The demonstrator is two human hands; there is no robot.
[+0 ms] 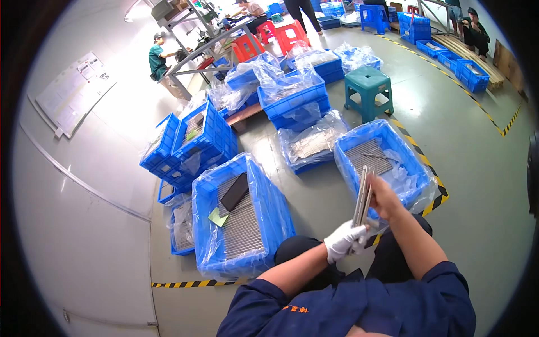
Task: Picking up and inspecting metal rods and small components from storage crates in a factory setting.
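My left hand [346, 240], in a white glove, is closed around the lower end of a few slim silver metal bars [362, 203]. The bars stand tilted upright in front of my lap. My bare right hand [384, 197] grips their upper part from the right side; its fingertips are partly hidden behind the metal. Just beyond the bars is a blue crate [416, 159] lined with clear plastic. Rows of similar metal bars [365, 158] lie in it, one of them lying crosswise. To my left, another lined blue crate [279, 209] contains rows of bars, a black phone [234, 192] and a green paper note [218, 217].
Stacked blue crates [218, 135] rise at the left, and more plastic-covered crates [295, 98] stand ahead. A green stool [368, 90] is beyond the right crate. Yellow-black tape [438, 197] marks the floor. Several people are in the background, one in green [158, 60].
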